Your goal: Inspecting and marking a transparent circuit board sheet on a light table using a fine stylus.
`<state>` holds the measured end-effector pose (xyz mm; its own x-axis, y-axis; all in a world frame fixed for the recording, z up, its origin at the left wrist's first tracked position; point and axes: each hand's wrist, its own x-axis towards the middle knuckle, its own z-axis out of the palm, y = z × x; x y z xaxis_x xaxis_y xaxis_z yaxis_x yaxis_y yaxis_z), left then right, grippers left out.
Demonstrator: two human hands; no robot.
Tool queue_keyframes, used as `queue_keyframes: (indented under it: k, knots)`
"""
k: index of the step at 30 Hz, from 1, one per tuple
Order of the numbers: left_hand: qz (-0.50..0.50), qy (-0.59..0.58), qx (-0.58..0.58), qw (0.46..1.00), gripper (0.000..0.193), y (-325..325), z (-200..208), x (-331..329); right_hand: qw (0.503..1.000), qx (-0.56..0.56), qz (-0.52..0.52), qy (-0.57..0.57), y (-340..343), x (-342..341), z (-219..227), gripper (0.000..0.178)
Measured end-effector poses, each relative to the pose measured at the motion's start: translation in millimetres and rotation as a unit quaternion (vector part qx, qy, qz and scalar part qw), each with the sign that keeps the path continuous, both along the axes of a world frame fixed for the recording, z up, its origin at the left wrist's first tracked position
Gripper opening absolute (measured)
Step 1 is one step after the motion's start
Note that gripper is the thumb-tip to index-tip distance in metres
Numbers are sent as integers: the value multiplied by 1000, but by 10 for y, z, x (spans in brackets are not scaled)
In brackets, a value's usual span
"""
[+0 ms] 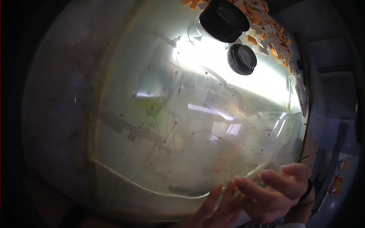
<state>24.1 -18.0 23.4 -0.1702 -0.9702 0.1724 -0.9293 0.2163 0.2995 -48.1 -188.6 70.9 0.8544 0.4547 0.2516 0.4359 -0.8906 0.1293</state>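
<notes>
A clear plastic film with thin grey circuit traces and dark dots (164,141) lies spread over a lit glassy panel (125,57). At the panel's near right edge my left hand (218,207) shows with fingers stretched upward, slightly apart. Beside it, partly overlapping, is my right hand (275,190), its fingers bent loosely and spread. Fingertips of both hands come close together over the film's near edge; whether they touch it I cannot tell. No held object shows in either hand.
At the far side stand a large black-topped clear container (224,21) and a smaller round black piece (242,59) beside it. Many orange and white small chips (266,32) are heaped along the far right edge. Bright glare crosses the upper right of the panel.
</notes>
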Motion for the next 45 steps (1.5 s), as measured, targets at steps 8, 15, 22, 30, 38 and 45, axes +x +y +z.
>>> queue_keyframes:
  k: [8,15,22,30,38,45]
  knots:
    - [7,-49,-14,999,59,15,-18,44,950,-89,-291,-75,-753,-60,192,12]
    - [-29,-14,29,999,71,20,116,14,891,-184,-408,73,-1691,-314,110,21]
    - [7,5,25,1000,72,32,25,-4,913,-27,-397,87,-1260,337,299,22]
    - [-3,-7,8,1000,68,39,97,76,916,52,-397,4,-1270,840,-156,16]
    - [-3,-17,-13,1000,67,40,46,46,934,77,-345,-46,-1176,812,-94,10]
    - [12,-34,10,999,68,71,53,19,905,301,-283,97,-174,609,188,13]
